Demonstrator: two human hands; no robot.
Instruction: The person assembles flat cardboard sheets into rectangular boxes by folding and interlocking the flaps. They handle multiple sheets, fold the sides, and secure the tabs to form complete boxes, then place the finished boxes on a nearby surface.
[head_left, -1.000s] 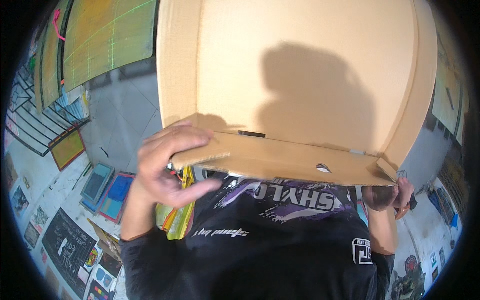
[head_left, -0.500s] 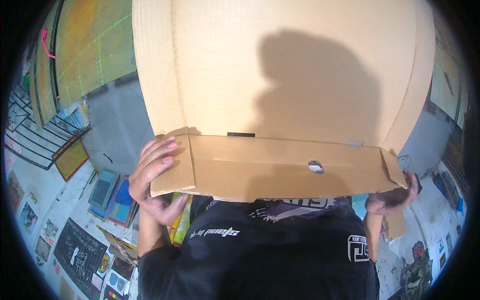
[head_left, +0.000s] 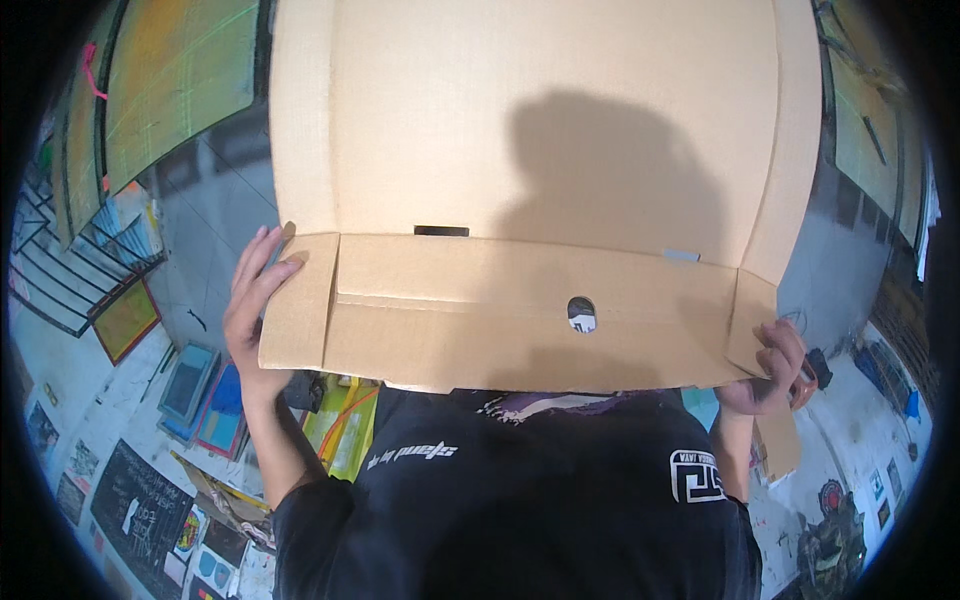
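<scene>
A large brown cardboard box [head_left: 430, 130], unfolded into a broad panel with creased side walls, stands in front of my chest. Its near wall is folded along a crease and has an oval hole, and two slots lie along the fold. My left hand [head_left: 252, 310] grips the left corner flap [head_left: 298, 300], fingers at its outer edge and thumb hidden behind. At the opposite corner, the fingers of my right hand [head_left: 768, 378] curl over the right flap [head_left: 752, 320]. The underside of the board cannot be seen.
Stacked framed screens [head_left: 205, 400] sit at the left, near a black metal rack [head_left: 75, 270]. Green-yellow boards [head_left: 185, 80] stand at the far left. A small piece of cardboard [head_left: 778, 440] lies behind my right forearm. A dark shadow falls across the box.
The box has shifted left and slightly up in view, with both hands moving along with it. My left fingers have slid back from the flap's face toward its outer edge.
</scene>
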